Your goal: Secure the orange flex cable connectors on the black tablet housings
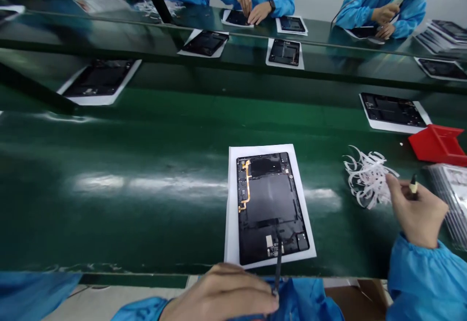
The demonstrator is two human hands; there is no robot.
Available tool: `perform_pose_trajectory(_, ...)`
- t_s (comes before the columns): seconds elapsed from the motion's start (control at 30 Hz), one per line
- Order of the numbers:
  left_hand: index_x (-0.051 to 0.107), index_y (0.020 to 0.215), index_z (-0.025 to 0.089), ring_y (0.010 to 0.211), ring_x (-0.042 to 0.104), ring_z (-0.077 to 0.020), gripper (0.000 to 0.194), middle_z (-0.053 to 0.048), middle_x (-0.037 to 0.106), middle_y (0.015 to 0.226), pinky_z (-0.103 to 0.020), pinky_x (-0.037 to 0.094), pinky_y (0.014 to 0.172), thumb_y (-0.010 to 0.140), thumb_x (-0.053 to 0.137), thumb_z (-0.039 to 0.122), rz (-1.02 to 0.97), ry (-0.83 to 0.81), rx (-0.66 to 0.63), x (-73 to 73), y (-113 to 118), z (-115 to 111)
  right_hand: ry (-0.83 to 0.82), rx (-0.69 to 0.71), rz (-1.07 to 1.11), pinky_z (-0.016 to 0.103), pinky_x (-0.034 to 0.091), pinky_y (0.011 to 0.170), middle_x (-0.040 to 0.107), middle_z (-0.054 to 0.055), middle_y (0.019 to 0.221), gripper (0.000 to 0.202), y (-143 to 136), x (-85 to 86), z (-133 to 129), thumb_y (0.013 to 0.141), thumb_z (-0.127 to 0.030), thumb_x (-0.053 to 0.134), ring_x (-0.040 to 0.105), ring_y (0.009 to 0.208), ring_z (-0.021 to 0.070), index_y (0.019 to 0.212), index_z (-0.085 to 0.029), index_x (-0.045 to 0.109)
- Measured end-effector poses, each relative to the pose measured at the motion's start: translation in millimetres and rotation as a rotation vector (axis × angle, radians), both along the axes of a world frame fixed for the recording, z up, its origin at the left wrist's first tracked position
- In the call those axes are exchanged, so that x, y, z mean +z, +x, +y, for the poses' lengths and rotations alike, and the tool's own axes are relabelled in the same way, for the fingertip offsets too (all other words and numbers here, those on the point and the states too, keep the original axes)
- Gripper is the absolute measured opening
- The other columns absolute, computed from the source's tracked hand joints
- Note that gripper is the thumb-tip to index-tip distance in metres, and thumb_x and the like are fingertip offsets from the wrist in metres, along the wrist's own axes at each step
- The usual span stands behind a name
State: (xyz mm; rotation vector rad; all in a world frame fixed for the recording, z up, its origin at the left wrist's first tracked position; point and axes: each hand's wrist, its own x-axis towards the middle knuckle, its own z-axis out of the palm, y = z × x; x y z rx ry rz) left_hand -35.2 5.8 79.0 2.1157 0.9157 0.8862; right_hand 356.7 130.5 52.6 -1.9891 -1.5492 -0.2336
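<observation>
A thin black flex strip (278, 258) is pinched in the closed left hand (222, 294) over the open black tablet chassis (270, 206); it is best kept straight and aligned. A small dark tool (413, 185) is gripped in the closed right hand (416, 211).

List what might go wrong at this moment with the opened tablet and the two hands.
1. The left hand pinches a thin dark strip that runs onto the opened tablet; a sharp tug may tear it or drag the tablet off its white sheet.
2. The right hand, holding a small dark tool, is at the pile of white strips; it may scatter them along the green belt.
</observation>
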Motion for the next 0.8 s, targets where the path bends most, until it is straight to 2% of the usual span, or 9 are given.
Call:
perform_pose_trajectory(0.1, 0.062, 0.119, 0.023, 0.083, 0.072, -0.0162, 0.037, -0.002, 0.075, 0.095, -0.023, 0.059, 0.076, 0.083, 0.069, 0.016, -0.130, -0.005, -0.088, -3.2, 1, 31, 0.043, -0.045, -0.034, 0.029, 0.037, 0.048, 0.053, 0.003, 0.050, 0.038, -5, -1.6, -5, 0.079, -0.050, 0.066, 0.052, 0.046, 0.0157, 0.082, -0.013, 0.073)
perform_pose_trajectory(0.2, 0.068, 0.100, 0.020, 0.076, 0.069, -0.0138, 0.020, -0.001, 0.074, 0.084, -0.024, 0.056, 0.070, 0.083, 0.068, 0.009, -0.175, 0.130, 0.090, -17.1, 6, 66, 0.100, 0.098, -0.031, 0.028, 0.040, 0.049, 0.058, 0.003, 0.057, 0.035, -46, -5.2, -17, 0.085, -0.047, 0.061, 0.055, 0.049, 0.0161, 0.089, -0.014, 0.072)
perform_pose_trajectory(0.27, 0.070, 0.090, 0.019, 0.074, 0.065, -0.0134, 0.007, -0.003, 0.070, 0.082, -0.025, 0.054, 0.067, 0.084, 0.068, 0.015, -0.165, 0.168, 0.226, -27.6, 10, 92, 0.006, 0.395, 0.010, 0.026, 0.047, 0.055, 0.066, 0.004, 0.069, 0.026, -82, -11.8, -24, 0.090, -0.041, 0.057, 0.063, 0.058, 0.0165, 0.088, -0.018, 0.070)
perform_pose_trajectory(0.33, 0.071, 0.085, 0.018, 0.077, 0.062, -0.0143, 0.004, -0.004, 0.065, 0.083, -0.027, 0.052, 0.068, 0.085, 0.068, 0.022, -0.113, 0.145, 0.313, -38.2, 12, 116, -0.125, 0.746, 0.088, 0.025, 0.053, 0.064, 0.070, 0.006, 0.083, 0.019, -115, -21.3, -26, 0.093, -0.028, 0.051, 0.067, 0.070, 0.0168, 0.093, -0.019, 0.067)
perform_pose_trajectory(0.43, 0.069, 0.084, 0.018, 0.088, 0.060, -0.0174, 0.007, -0.005, 0.062, 0.090, -0.032, 0.048, 0.078, 0.086, 0.067, 0.025, 0.004, 0.048, 0.344, -54.1, 15, 141, -0.277, 0.967, 0.057, 0.027, 0.057, 0.071, 0.070, 0.009, 0.103, 0.026, -145, -36.8, -23, 0.092, -0.014, 0.044, 0.069, 0.081, 0.0175, 0.108, -0.018, 0.064)
perform_pose_trajectory(0.53, 0.066, 0.084, 0.019, 0.101, 0.056, -0.0210, 0.006, -0.005, 0.061, 0.105, -0.039, 0.043, 0.090, 0.086, 0.066, 0.024, 0.112, -0.029, 0.369, -66.6, 16, 150, -0.298, 1.036, -0.013, 0.032, 0.059, 0.077, 0.062, 0.011, 0.126, 0.039, -152, -47.9, -21, 0.087, -0.007, 0.042, 0.069, 0.090, 0.0190, 0.120, -0.016, 0.060)
perform_pose_trajectory(0.63, 0.063, 0.085, 0.019, 0.111, 0.052, -0.0230, 0.006, -0.006, 0.058, 0.115, -0.041, 0.038, 0.096, 0.088, 0.064, 0.025, 0.200, -0.064, 0.389, -71.9, 17, 148, -0.281, 1.055, -0.045, 0.032, 0.059, 0.077, 0.061, 0.011, 0.129, 0.044, -149, -52.9, -22, 0.085, -0.004, 0.039, 0.069, 0.093, 0.0194, 0.123, -0.015, 0.059)
perform_pose_trajectory(0.8, 0.060, 0.089, 0.020, 0.119, 0.047, -0.0229, 0.007, -0.005, 0.055, 0.121, -0.041, 0.035, 0.099, 0.091, 0.059, 0.027, 0.271, -0.046, 0.366, -70.7, 19, 146, -0.288, 1.053, -0.052, 0.032, 0.058, 0.077, 0.060, 0.009, 0.131, 0.048, -145, -55.3, -24, 0.085, -0.004, 0.040, 0.068, 0.096, 0.0193, 0.130, -0.016, 0.054)
